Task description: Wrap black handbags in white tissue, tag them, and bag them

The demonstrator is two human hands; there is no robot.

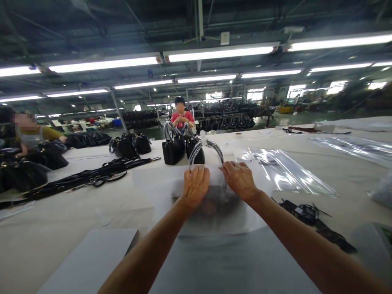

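Note:
A dark handbag (225, 204) stands in front of me, blurred behind a translucent white sheet (165, 204). Its curved handles (217, 149), wrapped in clear plastic, rise above the sheet. My left hand (196, 184) is closed at the left handle's base, its fingers curled down over the sheet's upper part. On the other side, my right hand (239, 179) pinches beside the right handle's base, thumb and fingers together at the sheet. Whether the fingers also grip the handles cannot be made out.
Black handbags (173, 150) stand just beyond. Black straps (101, 173) lie left. Clear plastic sheets (281, 169) and black strap pieces (306, 214) lie right. A grey-white board (92, 257) is at lower left. One co-worker (183, 117) sits opposite, another (30, 136) at far left.

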